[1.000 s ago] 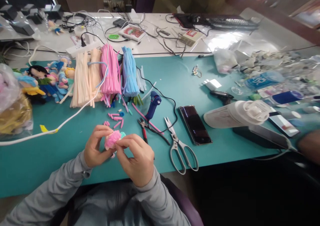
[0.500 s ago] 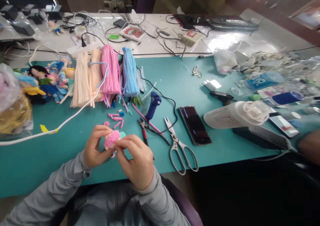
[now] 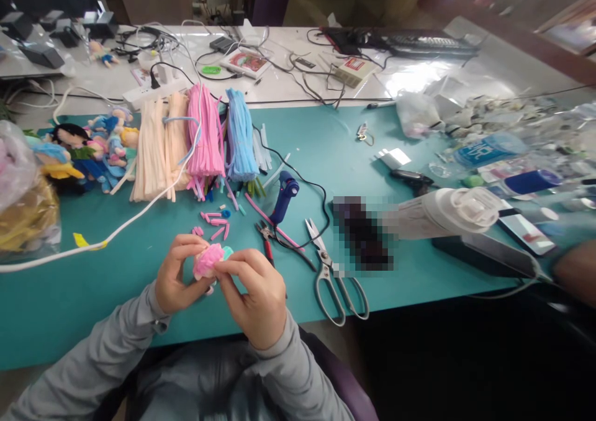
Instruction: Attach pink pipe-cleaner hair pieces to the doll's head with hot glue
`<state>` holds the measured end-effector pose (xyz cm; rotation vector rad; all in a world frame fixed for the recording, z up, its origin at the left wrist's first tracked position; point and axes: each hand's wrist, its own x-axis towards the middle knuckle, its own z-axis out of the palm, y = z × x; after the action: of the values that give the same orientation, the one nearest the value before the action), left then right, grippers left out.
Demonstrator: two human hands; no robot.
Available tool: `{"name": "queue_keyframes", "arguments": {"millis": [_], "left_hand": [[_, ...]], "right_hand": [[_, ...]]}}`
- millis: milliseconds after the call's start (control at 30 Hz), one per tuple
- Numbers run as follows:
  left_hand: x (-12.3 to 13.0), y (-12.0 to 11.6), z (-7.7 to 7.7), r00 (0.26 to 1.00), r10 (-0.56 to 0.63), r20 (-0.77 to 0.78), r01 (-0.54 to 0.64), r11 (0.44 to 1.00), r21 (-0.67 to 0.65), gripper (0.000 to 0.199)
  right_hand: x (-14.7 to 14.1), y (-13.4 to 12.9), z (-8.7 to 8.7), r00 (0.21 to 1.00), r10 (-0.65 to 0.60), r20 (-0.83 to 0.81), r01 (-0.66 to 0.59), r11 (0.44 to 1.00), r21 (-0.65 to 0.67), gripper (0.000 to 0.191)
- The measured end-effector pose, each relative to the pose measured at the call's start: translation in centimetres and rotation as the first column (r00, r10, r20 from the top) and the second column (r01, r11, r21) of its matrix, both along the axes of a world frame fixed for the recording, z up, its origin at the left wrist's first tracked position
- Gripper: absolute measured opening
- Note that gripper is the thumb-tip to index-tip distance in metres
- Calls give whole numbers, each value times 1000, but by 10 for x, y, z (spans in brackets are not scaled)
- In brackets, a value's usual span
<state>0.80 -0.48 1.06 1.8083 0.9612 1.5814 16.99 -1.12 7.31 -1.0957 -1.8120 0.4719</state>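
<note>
Pink ruffled piece: the pink ruffled piece (image 3: 207, 261) is sitting between both hands, lower left of centre, raised above the green mat (image 3: 93, 306); a mint-green part (image 3: 228, 253) is showing at its upper right edge.
Left hand: the left hand (image 3: 174, 278) is curling its thumb and fingers around the piece's left side, probably steadying it.
Right hand: the right hand (image 3: 258, 294) is pressing thumb and forefinger together at the piece's lower right edge, a fine pinch that seems suited to small detail.
Short pink bits: the short pink bits (image 3: 218, 221) are lying just beyond the hands, seemingly to be within easy reach.
Tools: the blue glue gun (image 3: 282, 200), red-handled pliers (image 3: 267, 247) and scissors (image 3: 325, 261) are lying near the right hand, perhaps for quick pick-up.
Bundled stems: peach stems (image 3: 151, 151), pink stems (image 3: 205, 135) and blue stems (image 3: 241, 138) are lying in the upper left, apparently sorted by colour.
Hidden: the fingers are covering the piece's underside and sides; whether the right fingertips are gripping a separate strip, I cannot tell.
Blurred: coarse blocks are masking a dark object (image 3: 365, 235) right of the scissors; the clutter (image 3: 512, 120) at upper right is smearing.
Cut off: the frame is cropping a plastic bag (image 3: 28, 216) at the left edge and someone's blurred limb (image 3: 577, 275) at the right.
</note>
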Motion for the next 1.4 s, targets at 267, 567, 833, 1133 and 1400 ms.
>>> {"name": "queue_keyframes", "arguments": {"millis": [267,567,833,1133,1400], "left_hand": [[0,-1,0,999,-33,1,33,999,-1,50],[-7,6,5,973,102,206,-86,993,-85,40],[-14,26,15,796,360,486,-276,931,-238,38],[-13,30,20,729,414,545,-321,910,-261,36],[-18,24,27,729,463,504,-308,879,-363,40]], "right_hand": [[-1,-1,3,997,-24,-75,23,1000,-14,17],[13,12,-11,993,-111,-39,109,993,-54,16],[20,38,-65,952,-104,287,168,964,-208,22],[-3,53,-48,808,47,587,165,939,-303,21],[-21,66,-33,731,210,649,98,909,-405,24]]}}
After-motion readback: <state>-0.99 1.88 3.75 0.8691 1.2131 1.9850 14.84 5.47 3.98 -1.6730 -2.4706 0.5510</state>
